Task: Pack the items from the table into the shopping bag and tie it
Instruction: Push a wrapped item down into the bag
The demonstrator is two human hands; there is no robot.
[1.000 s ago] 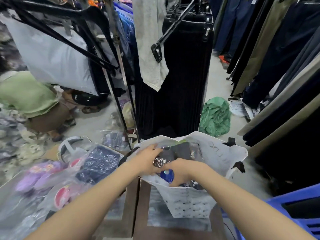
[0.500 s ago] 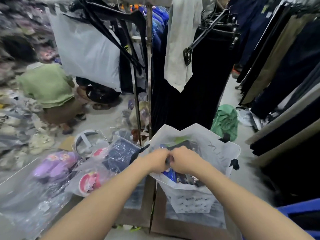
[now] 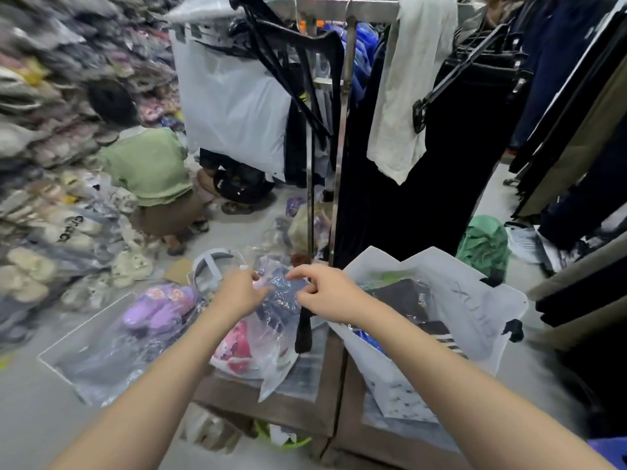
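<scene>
Both hands meet over a clear plastic packet with a dark navy garment inside [image 3: 281, 300], which lies on the table [image 3: 305, 395] just left of the shopping bag [image 3: 475, 320]. The left hand [image 3: 239, 295] pinches the crinkled film at the packet's upper left edge, and the right hand [image 3: 327, 298] has its fingers curled down onto the right edge, seemingly closing on it, though whether it has a firm hold I cannot tell. Taking it from two sides makes sense for something so slippery and floppy. The bag stands open at the table's right end, its mouth gaping toward the hands and already holding dark folded clothes (one with white stripes), so the lift across should be short. A pink-and-white packet [image 3: 237, 347] lies partly under the navy one, and purple slippers in film [image 3: 159, 307] sit further left, both yet to be packed. A metal rack pole [image 3: 337, 164] rises just behind, and a black strap [image 3: 303, 330] dangles between packet and bag, where it could snag.
</scene>
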